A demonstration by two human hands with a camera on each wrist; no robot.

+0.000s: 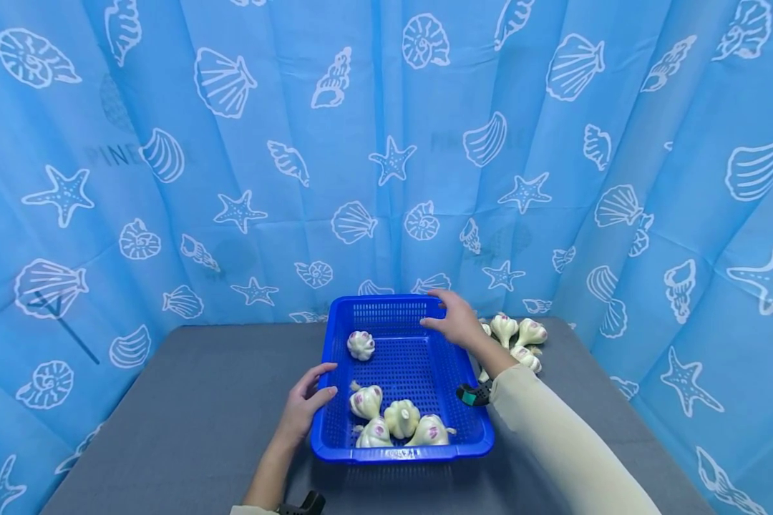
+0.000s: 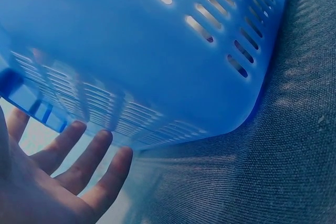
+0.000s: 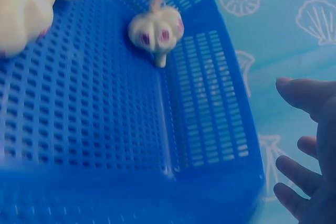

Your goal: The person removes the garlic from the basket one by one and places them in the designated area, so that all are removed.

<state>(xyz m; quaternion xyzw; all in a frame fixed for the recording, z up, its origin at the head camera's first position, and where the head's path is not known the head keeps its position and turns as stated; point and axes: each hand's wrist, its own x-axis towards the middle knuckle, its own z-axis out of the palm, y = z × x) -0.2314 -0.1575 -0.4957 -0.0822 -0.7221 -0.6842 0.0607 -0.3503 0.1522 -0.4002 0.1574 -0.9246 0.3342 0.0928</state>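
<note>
A blue plastic basket (image 1: 386,453) with slotted walls sits on the grey table. Inside it, several garlic bulbs (image 1: 402,418) cluster at the near end, while one garlic bulb (image 1: 361,345) lies by itself toward the far left, also visible in the right wrist view against the basket wall (image 3: 210,93). My left hand (image 1: 299,408) is at the basket's left side, thumb and index finger right at the rim; its spread fingers (image 2: 105,174) appear beside the outer wall. Over the far right corner reaches my right hand (image 1: 457,322), fingers apart, holding nothing.
To the right of the basket, a pile of several garlic bulbs (image 1: 530,332) lies on the table (image 1: 200,415), partly hidden behind the right forearm. A blue curtain (image 1: 386,143) printed with shells and starfish surrounds the table at the back and sides.
</note>
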